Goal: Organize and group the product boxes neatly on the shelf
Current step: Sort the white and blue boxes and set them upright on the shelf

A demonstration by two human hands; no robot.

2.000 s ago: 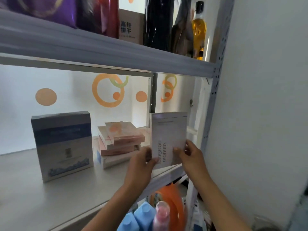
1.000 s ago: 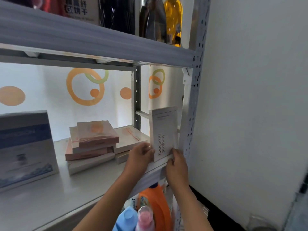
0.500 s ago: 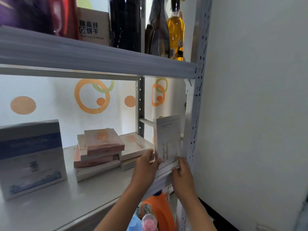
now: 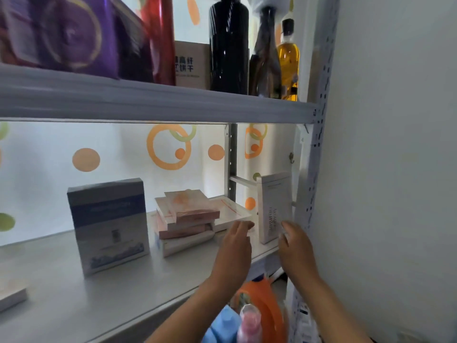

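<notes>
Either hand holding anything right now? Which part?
Nothing is held. The left hand and right hand are open, just off the upright white box.

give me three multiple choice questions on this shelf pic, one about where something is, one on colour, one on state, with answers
1. Where does the white upright box stand?
A. right end of the shelf
B. on the pink stack
C. upper shelf

2. What colour is the band on the big box?
A. red
B. blue
C. green

3. How are the hands?
A. both gripping the white box
B. open beside it
C. holding a bottle

Answers: 1 A, it stands by the right post. 2 B, blue band across its front. 3 B, left hand and right hand have loose fingers, gripping nothing.
</notes>
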